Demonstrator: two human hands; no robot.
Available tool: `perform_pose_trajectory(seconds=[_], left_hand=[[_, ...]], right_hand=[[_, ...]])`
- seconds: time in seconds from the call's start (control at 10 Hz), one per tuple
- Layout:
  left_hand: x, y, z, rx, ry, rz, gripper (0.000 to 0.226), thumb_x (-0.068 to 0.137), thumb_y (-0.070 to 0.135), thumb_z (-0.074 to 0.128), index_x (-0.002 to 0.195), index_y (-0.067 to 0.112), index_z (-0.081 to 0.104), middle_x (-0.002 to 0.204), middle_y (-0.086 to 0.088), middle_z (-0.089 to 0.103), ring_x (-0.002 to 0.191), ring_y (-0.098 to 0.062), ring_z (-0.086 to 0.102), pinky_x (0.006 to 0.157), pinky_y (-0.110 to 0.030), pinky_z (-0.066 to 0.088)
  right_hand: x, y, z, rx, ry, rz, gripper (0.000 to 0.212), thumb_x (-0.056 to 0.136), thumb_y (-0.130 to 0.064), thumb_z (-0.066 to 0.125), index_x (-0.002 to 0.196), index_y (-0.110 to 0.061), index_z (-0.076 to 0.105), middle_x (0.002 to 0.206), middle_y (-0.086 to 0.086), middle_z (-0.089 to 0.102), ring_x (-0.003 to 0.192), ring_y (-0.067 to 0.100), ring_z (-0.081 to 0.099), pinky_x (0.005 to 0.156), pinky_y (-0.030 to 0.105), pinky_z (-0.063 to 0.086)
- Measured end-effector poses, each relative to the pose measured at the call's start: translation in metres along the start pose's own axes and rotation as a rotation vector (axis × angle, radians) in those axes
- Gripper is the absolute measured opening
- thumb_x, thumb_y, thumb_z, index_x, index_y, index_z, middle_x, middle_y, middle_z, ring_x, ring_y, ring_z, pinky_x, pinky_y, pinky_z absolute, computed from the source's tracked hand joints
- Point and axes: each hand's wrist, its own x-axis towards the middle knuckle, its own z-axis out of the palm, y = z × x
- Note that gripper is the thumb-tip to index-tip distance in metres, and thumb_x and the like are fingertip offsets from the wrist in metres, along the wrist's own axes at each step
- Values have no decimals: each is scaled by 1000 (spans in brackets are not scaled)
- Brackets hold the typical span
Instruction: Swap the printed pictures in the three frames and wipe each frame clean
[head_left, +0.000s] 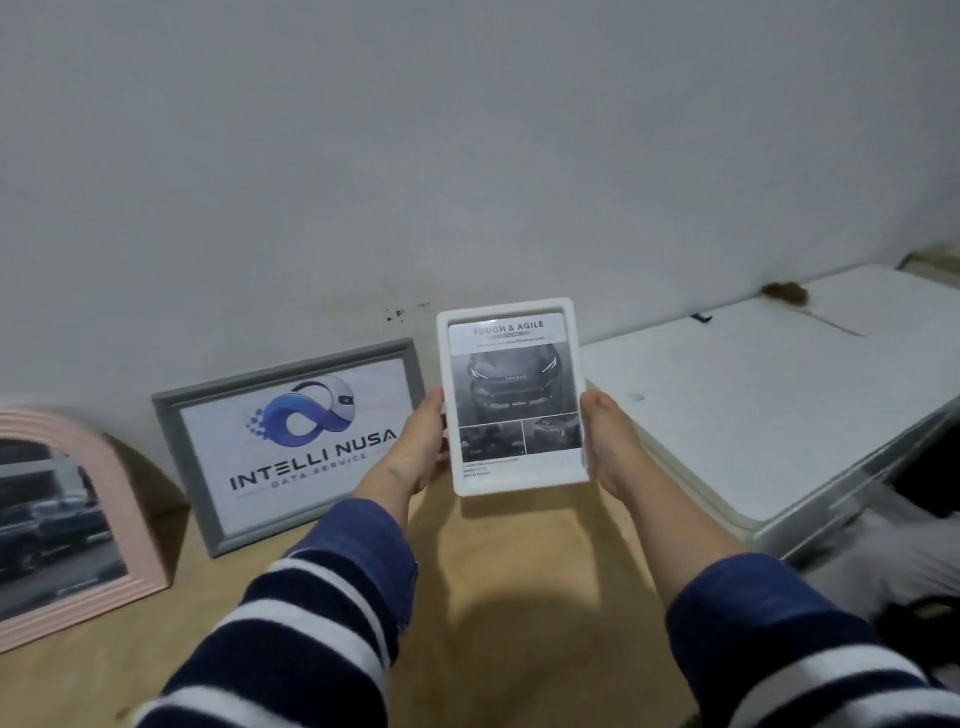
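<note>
Both hands (423, 447) grip white frame (511, 395) upright between them.

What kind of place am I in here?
Probably a plain room at home or in a small office: three picture frames, such as the grey frame, lean on a bare white wall on a wooden surface, beside a low white cabinet.

head | faces forward-down | close over wooden tabletop (519, 597) | wall (467, 156) behind
</note>
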Motion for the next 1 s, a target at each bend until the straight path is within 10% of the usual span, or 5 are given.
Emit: perform_pose_trajectory(seconds=[0.1,0.3,0.7,1.0], left_hand=[[37,-9,29,51,2,-29,62,97,63,21,117,22,62,114,-9,68,108,-27,61,103,-45,42],[73,6,76,93,-42,33,75,96,60,-3,140,24,46,142,-11,49,137,-26,37,115,-40,18],[79,-37,54,51,3,-63,82,84,75,-4,145,38,37,144,-2,48,138,-25,36,117,-56,16],[51,-60,36,203,190,-15,71,95,64,6,152,24,19,155,-5,31,143,-24,27,118,-46,15]], right_hand=[[42,12,-20,-18,19,14,23,96,-5,28,89,-14,49,76,4,45,62,14,40,45,19,37],[114,44,-24,-48,22,-1,37,93,-10,29,119,-22,52,117,7,61,106,27,59,98,46,48],[117,93,-27,-105,-86,-8,29,97,-11,32,111,-24,53,108,18,65,96,36,65,88,53,52],[78,84,-37,-84,-226,9,48,101,-12,32,145,-29,36,140,-4,48,126,19,51,105,34,41]])
